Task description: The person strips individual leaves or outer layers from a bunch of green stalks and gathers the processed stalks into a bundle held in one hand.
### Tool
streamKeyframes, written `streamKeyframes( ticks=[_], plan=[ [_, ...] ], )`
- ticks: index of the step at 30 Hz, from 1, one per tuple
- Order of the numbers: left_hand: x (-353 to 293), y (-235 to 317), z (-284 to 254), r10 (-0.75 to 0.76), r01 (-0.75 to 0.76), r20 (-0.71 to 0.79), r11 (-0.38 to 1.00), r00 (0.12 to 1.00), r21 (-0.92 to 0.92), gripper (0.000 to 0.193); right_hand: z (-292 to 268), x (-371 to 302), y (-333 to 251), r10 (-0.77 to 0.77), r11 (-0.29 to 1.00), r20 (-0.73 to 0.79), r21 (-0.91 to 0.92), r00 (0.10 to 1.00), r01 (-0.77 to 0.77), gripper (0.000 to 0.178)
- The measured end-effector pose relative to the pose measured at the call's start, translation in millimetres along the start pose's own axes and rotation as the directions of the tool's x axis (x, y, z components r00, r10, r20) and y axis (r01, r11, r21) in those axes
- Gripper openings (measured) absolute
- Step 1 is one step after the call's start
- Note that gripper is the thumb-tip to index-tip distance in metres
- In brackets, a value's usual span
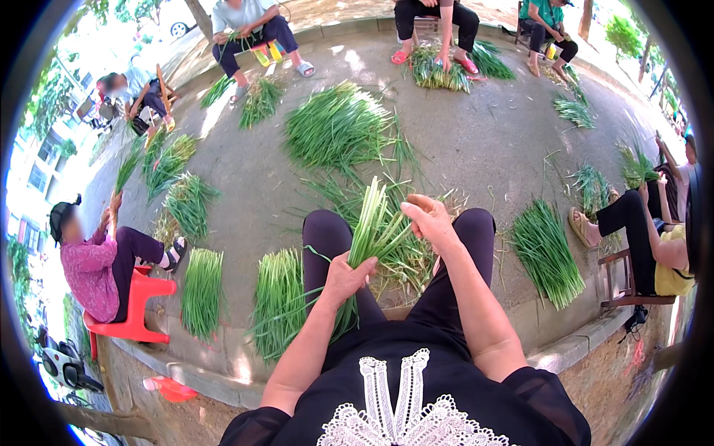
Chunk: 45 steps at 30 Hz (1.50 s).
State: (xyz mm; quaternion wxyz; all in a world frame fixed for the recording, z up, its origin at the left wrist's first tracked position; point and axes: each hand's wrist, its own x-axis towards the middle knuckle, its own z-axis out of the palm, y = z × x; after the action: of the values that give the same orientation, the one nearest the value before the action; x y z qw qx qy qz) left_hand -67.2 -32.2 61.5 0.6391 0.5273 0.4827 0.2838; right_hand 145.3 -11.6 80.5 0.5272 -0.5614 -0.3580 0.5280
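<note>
My left hand [348, 278] is closed round a bunch of chives [370, 223], whose pale cut ends point up and away from me. The long green leaves hang down below that hand, past my left thigh. Just right of the pale ends is my right hand [431, 223], its fingers curled in toward the thumb. Whatever those fingers pinch is too small to make out. Between my knees, loose chives and pale trimmings [405, 271] lie on the ground. A neat chive bundle [279, 297] rests by my left leg, partly covered by the hanging leaves.
A large chive heap [338, 126] lies ahead on the pavement, with another bundle [548, 253] to the right and one [202, 293] to the left. Several people sit around sorting chives, one on a red plastic stool [141, 305]. A low curb [201, 379] runs near me.
</note>
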Motion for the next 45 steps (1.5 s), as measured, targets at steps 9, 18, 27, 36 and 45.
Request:
streamKeyframes(
  ticks=[9, 18, 27, 36, 45],
  plan=[
    [0, -3, 2, 0.014, -0.014, 0.002, 1.000, 1.000, 0.012, 0.015, -10, 8, 14, -0.119, 0.972, 0.081, -0.195, 0.990, 0.133, 0.030],
    [1, -3, 2, 0.050, -0.050, -0.008, 0.999, 0.999, -0.022, 0.016, -12, 4, 10, 0.003, 0.997, 0.120, 0.076, 0.993, -0.012, 0.035],
    [2, -3, 0, 0.002, -0.002, -0.009, 0.999, 1.000, -0.036, 0.017, -15, 14, 32, 0.054, 0.899, -0.096, 0.438, 0.994, -0.007, 0.037],
    [1, 2, -7, 0.006, -0.012, -0.037, 0.985, 0.999, -0.170, 0.018, -67, 7, 35, 0.123, 0.764, -0.465, 0.608, 0.877, 0.215, 0.032],
    [1, 2, -10, -0.008, 0.001, -0.037, 0.982, 0.999, -0.189, 0.020, 0, -15, 22, -0.016, 0.950, -0.125, 0.307, 0.992, 0.054, 0.058]
  ],
)
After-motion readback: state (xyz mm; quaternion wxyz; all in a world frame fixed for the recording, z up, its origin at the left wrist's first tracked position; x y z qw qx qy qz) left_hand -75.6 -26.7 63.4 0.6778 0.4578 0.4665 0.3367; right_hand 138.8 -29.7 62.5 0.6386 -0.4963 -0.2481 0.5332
